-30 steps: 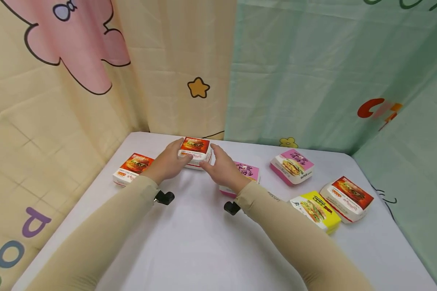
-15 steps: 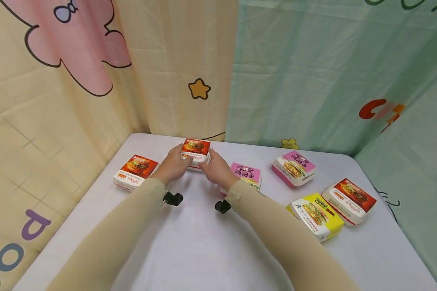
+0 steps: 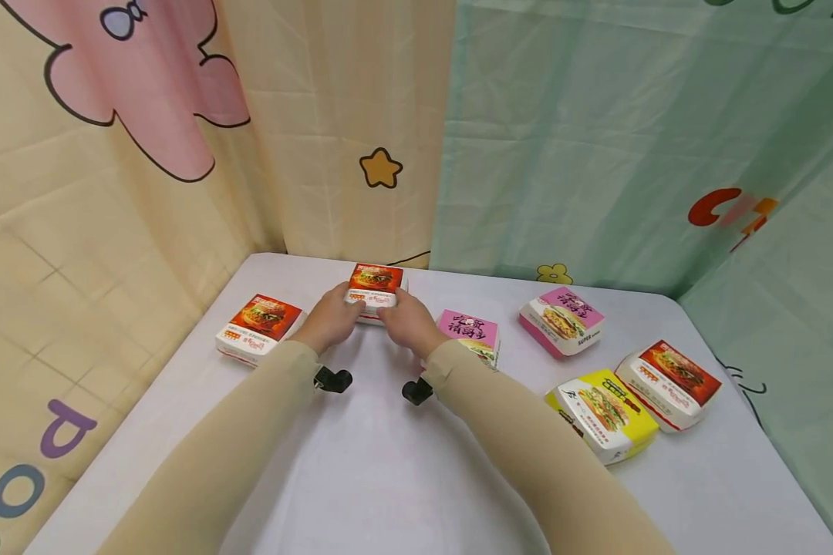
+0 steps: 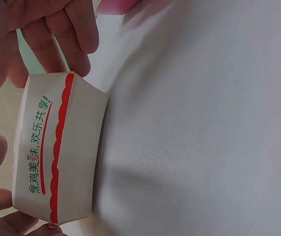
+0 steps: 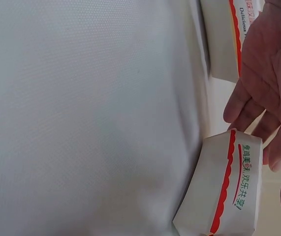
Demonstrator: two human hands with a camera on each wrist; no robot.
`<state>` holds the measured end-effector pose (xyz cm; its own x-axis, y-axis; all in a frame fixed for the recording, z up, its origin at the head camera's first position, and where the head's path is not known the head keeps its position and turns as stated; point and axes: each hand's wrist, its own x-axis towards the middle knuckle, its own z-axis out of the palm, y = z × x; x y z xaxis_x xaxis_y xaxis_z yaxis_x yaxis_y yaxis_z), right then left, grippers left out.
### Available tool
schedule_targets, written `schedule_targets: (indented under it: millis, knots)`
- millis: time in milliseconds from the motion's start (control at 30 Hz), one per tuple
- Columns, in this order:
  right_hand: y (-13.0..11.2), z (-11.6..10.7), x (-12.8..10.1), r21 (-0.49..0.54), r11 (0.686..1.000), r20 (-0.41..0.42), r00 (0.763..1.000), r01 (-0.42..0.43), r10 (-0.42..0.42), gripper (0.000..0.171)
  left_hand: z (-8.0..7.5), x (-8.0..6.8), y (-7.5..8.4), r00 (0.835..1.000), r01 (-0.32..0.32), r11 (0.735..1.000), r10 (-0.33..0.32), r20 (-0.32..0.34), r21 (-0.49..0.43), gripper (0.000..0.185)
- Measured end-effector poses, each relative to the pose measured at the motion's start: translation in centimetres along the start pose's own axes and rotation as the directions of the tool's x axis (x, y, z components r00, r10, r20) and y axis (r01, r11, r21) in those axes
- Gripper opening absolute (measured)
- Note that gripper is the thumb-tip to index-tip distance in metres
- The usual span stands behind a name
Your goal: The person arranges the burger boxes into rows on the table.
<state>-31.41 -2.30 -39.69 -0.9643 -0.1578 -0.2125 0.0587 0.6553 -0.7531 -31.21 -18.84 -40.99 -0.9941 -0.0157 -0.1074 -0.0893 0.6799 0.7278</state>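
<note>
A red-topped white burger box (image 3: pixel 375 279) sits flat on the white table near its back edge, between my two hands. My left hand (image 3: pixel 333 317) touches its left end, and my right hand (image 3: pixel 411 321) touches the right end. Both thumbs lie toward the front. In the left wrist view, fairly straight fingers of the right hand (image 4: pixel 56 37) meet one end of the box (image 4: pixel 56 147). The right wrist view has the left hand (image 5: pixel 270 83) with fingers extended against the other end of the box (image 5: pixel 219 189).
Another red-topped box (image 3: pixel 258 327) stands left of my left hand. A pink box (image 3: pixel 470 330) is partly behind my right forearm. Farther right are a second pink box (image 3: pixel 562 320), a yellow box (image 3: pixel 605 416) and a red-topped box (image 3: pixel 669 385). Curtains (image 3: pixel 562 139) border the table.
The box between my hands has come down slightly and shifted a little right. My wrists have drawn closer together, uncovering more of the nearer pink box and the left red-topped box.
</note>
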Motion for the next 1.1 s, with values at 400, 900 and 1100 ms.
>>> schedule_targets:
  millis: [400,900,1100]
  knots:
    - [-0.1,0.0,-0.2,-0.064,0.998,-0.001,1.000,-0.004,0.004,0.065,0.5,-0.1,-0.3,0.998,0.064,0.997,-0.064,-0.009,-0.047,0.071]
    - [0.1,0.1,0.0,-0.099,0.995,-0.041,0.999,-0.006,0.002,0.065,0.6,-0.9,-0.5,0.992,0.127,0.991,-0.128,-0.013,-0.051,0.070]
    - [0.0,0.2,-0.1,-0.099,0.995,-0.042,0.999,-0.008,0.004,0.064,0.7,-1.1,-0.7,0.991,0.130,0.989,-0.131,-0.012,-0.076,0.069]
